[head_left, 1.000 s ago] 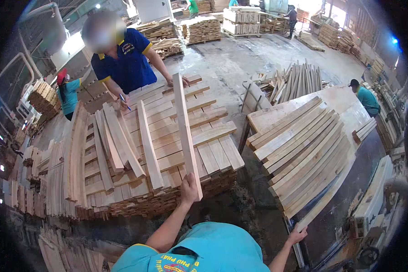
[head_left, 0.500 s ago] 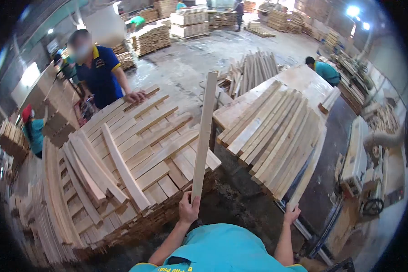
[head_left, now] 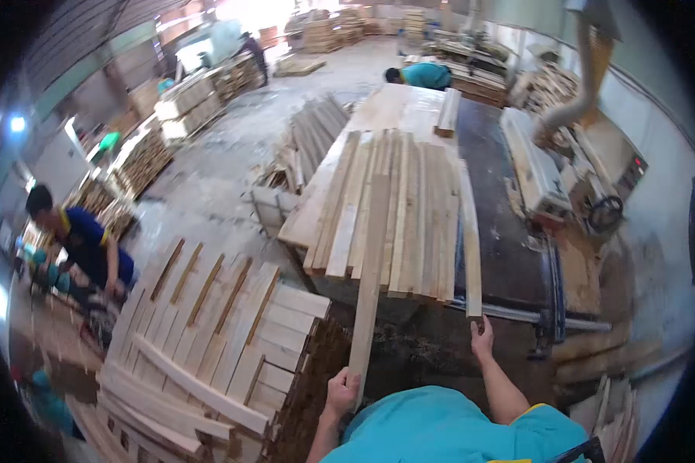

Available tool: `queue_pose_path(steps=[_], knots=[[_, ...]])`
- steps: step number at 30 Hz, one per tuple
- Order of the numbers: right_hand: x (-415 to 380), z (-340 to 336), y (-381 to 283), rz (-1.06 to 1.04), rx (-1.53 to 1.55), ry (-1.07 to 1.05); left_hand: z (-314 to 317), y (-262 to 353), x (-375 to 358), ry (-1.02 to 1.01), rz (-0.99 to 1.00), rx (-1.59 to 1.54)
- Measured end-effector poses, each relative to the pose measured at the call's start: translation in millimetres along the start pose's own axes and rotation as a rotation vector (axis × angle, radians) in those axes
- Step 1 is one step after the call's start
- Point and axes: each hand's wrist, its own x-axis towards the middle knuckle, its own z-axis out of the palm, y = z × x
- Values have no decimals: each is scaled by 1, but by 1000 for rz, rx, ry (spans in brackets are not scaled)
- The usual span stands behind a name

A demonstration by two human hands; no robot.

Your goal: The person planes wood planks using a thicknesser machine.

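Here, the left hand (head_left: 341, 392) grips a plank (head_left: 371, 293); the right hand (head_left: 483, 341), loosely spread, is just beside a strip (head_left: 471, 255) overhanging the bench (head_left: 386, 108) at its near edge.

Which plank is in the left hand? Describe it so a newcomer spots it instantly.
Find the pale table at upper middle, bearing a row of wooden strips. Nearer the camera, the left hand grips the near end of a long plank. Unlike those strips, it reaches far past the row, almost to the teal shirt.
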Motion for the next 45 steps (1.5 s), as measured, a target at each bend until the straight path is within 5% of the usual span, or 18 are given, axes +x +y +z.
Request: queue_pose_path(steps=[8, 10, 13, 20, 24, 27, 29, 34, 37, 45], knots=[[-135, -48, 88, 169, -187, -80, 24, 1, 15, -356, 8, 72], [-168, -70, 101, 369, -214, -380, 39, -3, 20, -428, -13, 59], [-219, -95, 134, 490, -193, -424, 63, -6, 25, -533, -49, 61], [-300, -111, 228, 736, -102, -279, 119, 16, 27, -618, 3, 136], [-304, -119, 244, 992, 148, -190, 154, 5, 31, -707, -83, 214], [-289, -116, 262, 873, 354, -65, 188, 8, 29, -776, -256, 218], [-268, -128, 258, 959, 280, -124, 212, 26, 22, -828, -619, -195], [-240, -139, 288, 983, 327, -70, 270, 26, 20, -953, -910, -681], [-240, -122, 359, 918, 355, -82, 307, 30, 18, -823, -921, -627], [-211, -168, 380, 1061, 528, -53, 387, 43, 13, -789, -867, -713]])
